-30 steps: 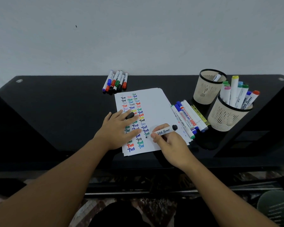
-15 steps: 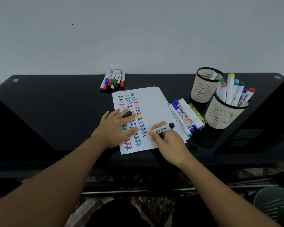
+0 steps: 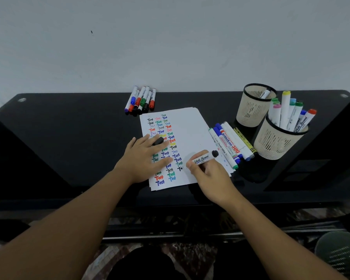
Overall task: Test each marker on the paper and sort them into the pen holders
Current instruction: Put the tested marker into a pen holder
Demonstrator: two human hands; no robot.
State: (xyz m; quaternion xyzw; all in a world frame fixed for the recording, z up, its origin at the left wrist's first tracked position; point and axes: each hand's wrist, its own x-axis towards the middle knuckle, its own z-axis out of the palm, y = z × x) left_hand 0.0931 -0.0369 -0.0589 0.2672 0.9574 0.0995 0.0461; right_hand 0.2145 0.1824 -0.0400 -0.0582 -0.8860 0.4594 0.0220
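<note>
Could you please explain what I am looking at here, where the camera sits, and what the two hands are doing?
There is no machine here: the camera sits on a person's head and looks down at their own bare hands over a black table. The right hand grips a whiteboard marker, its tip on the paper, which is filled with coloured test words. The left hand lies flat on the paper, the black cap between its fingers. Loose markers lie right of the paper, a small bunch lies behind it, and two pen holders stand at the right: the near holder is full, the far holder nearly empty.
</note>
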